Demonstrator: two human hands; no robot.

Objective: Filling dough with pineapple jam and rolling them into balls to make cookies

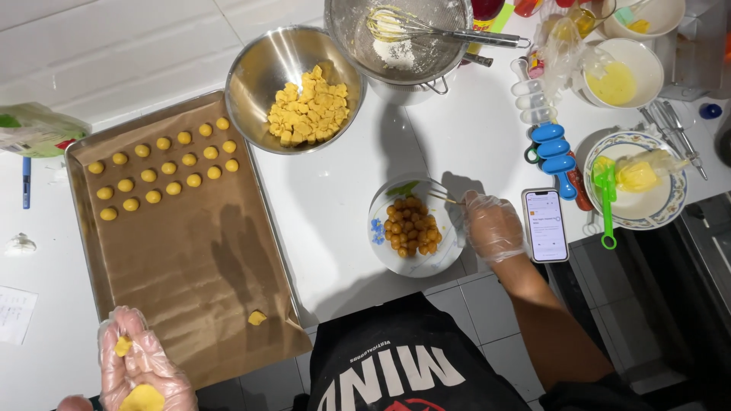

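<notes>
My left hand (141, 365), in a clear plastic glove, is at the bottom left with a flattened piece of yellow dough (142, 398) lying in its palm. My right hand (493, 226), also gloved, holds a thin wooden skewer (443, 199) that reaches over a patterned plate (449, 251) piled with small orange-brown filling balls (411, 226). A baking tray (78, 221) lined with brown paper carries rows of yellow dough balls (164, 169) at its far end. One loose dough piece (257, 317) lies near the tray's front edge.
A steel bowl (259, 68) of yellow dough cubes stands behind the plate. Behind it is a sieve with a whisk (426, 29). A phone (546, 225) lies right of my hand. Further right are a plate with a green spatula (607, 199), a bowl of yellow liquid (624, 72), and blue measuring spoons (553, 144).
</notes>
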